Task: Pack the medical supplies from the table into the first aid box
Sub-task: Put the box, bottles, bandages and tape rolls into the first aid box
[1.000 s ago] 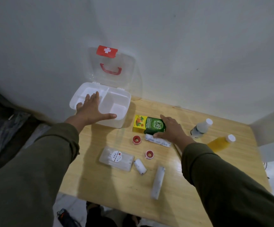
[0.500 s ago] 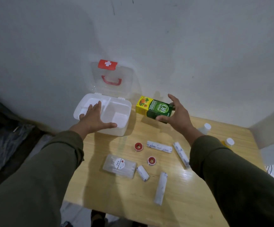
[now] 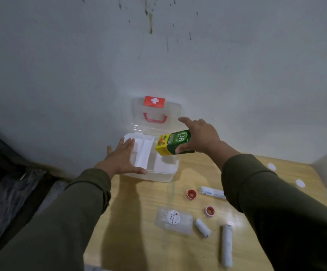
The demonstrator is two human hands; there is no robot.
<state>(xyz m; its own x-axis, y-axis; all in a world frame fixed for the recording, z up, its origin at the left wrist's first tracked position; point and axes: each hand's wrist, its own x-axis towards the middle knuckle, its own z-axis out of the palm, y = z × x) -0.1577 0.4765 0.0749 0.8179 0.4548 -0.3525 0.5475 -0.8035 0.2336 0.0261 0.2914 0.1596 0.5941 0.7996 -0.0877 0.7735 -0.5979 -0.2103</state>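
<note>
Carton (image 3: 173,142) marked "OB Herbal", over box (image 3: 158,176).

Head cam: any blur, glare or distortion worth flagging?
Head view: dim, soft overall; wide-angle bend at the edges. Green box in the right hand is slightly smeared. Left hand casts a shadow on the table; faint sheen there. Bottle caps blown out.

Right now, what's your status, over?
Left hand flat on first aid box rim. Right hand holds green carton over box. Path clear.
</note>
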